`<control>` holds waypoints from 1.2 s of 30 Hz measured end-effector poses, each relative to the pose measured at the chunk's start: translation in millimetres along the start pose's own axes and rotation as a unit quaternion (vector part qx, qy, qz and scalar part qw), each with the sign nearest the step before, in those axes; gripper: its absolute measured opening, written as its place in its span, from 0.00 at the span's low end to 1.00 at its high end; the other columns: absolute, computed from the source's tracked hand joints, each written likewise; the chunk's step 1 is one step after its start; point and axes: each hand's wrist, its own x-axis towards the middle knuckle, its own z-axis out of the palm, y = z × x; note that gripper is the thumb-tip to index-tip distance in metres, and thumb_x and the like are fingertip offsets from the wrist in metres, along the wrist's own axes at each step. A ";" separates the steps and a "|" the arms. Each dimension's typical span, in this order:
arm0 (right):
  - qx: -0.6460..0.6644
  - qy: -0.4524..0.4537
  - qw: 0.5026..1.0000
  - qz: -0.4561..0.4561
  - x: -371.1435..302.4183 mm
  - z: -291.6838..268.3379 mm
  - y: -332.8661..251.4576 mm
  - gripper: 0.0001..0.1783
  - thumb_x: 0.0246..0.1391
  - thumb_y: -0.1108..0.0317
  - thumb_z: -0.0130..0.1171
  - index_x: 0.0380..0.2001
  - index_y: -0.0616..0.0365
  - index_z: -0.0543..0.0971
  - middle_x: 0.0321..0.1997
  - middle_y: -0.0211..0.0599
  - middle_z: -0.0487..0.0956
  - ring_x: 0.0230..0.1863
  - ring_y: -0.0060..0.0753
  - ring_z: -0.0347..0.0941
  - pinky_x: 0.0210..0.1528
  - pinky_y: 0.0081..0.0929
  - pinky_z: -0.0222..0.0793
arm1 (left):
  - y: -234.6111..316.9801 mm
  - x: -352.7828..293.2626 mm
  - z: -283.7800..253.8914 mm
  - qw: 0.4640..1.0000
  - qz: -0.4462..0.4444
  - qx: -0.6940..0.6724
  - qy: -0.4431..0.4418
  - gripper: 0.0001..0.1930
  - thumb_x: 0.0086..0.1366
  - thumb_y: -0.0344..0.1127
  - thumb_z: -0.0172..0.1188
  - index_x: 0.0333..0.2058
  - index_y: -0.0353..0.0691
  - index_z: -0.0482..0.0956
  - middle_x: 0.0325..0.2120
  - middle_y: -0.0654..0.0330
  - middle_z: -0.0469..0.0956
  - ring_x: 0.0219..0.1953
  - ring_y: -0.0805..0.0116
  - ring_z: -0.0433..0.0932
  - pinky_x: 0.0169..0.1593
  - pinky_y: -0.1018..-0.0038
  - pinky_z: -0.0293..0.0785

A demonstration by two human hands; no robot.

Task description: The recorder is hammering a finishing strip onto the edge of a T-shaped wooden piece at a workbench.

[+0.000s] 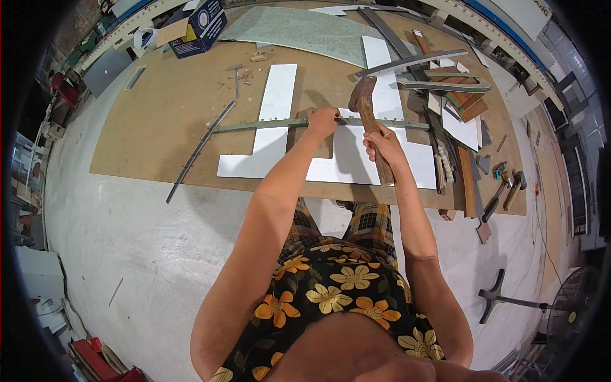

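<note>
My right hand [385,148] is wrapped round the wooden handle of a hammer [365,108], its rusty head raised over the work. My left hand [324,121] rests on a long narrow green strip [243,126], fingers pinched together; whatever is between them is hidden or too small to name. Several small studs or nails stick up along the strip. It lies crosswise over a white panel [270,137] with upright arms and a wide base, which sits flat on the brown work table [159,127].
A dark slim bar [200,153] lies at the left, over the table's front edge. Behind are a small hammer [236,77], a blue box [202,28] and a patterned greenish sheet [299,32]. Offcuts [468,105] pile up at the right, near more hand tools [513,191]. A fan [569,305] stands lower right.
</note>
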 end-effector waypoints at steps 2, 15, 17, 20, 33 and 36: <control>0.002 -0.002 1.000 0.002 2.4 -4.0 3.7 0.11 0.51 0.69 0.59 0.37 0.60 0.71 0.21 0.31 0.72 0.15 0.20 0.65 0.15 0.21 0.63 | 7.6 2.3 -1.7 0.995 -0.054 -0.079 0.005 0.10 0.54 0.35 0.63 0.37 0.51 0.83 0.36 0.61 0.83 0.44 0.60 0.80 0.54 0.49 0.64; -0.034 0.014 0.999 0.019 6.0 -3.6 17.1 0.10 0.52 0.70 0.59 0.35 0.61 0.72 0.20 0.31 0.72 0.14 0.20 0.66 0.15 0.23 0.65 | 30.7 -10.4 23.2 0.980 -0.100 -0.096 0.146 0.11 0.48 0.38 0.71 0.33 0.52 0.85 0.38 0.63 0.79 0.49 0.58 0.71 0.62 0.55 0.53; -0.039 0.014 0.999 0.017 8.0 -3.4 17.9 0.10 0.52 0.69 0.59 0.35 0.61 0.72 0.19 0.31 0.72 0.14 0.21 0.66 0.15 0.23 0.65 | 30.8 -10.1 24.1 0.979 -0.104 -0.094 0.151 0.10 0.48 0.38 0.71 0.32 0.51 0.85 0.37 0.62 0.79 0.49 0.57 0.71 0.63 0.54 0.52; -0.060 0.016 0.998 0.017 13.1 -6.6 24.8 0.09 0.51 0.69 0.58 0.34 0.61 0.72 0.19 0.31 0.72 0.14 0.21 0.66 0.15 0.22 0.65 | 35.2 -9.4 25.9 0.979 -0.106 -0.084 0.154 0.10 0.48 0.38 0.71 0.32 0.51 0.84 0.37 0.62 0.79 0.49 0.57 0.72 0.63 0.54 0.52; -0.059 0.020 0.998 0.007 12.6 0.5 14.7 0.10 0.52 0.69 0.58 0.35 0.62 0.72 0.19 0.30 0.72 0.14 0.21 0.67 0.15 0.23 0.66 | 29.6 -6.5 27.6 0.982 -0.099 -0.101 0.126 0.09 0.50 0.38 0.70 0.32 0.51 0.84 0.38 0.59 0.79 0.50 0.55 0.72 0.64 0.52 0.52; -0.061 0.026 0.998 0.017 13.1 -2.3 25.2 0.09 0.52 0.70 0.58 0.35 0.62 0.72 0.19 0.31 0.72 0.14 0.21 0.67 0.15 0.24 0.66 | 33.0 -3.8 26.4 0.983 -0.111 -0.092 0.111 0.09 0.50 0.38 0.70 0.33 0.50 0.84 0.39 0.59 0.79 0.51 0.54 0.72 0.63 0.51 0.53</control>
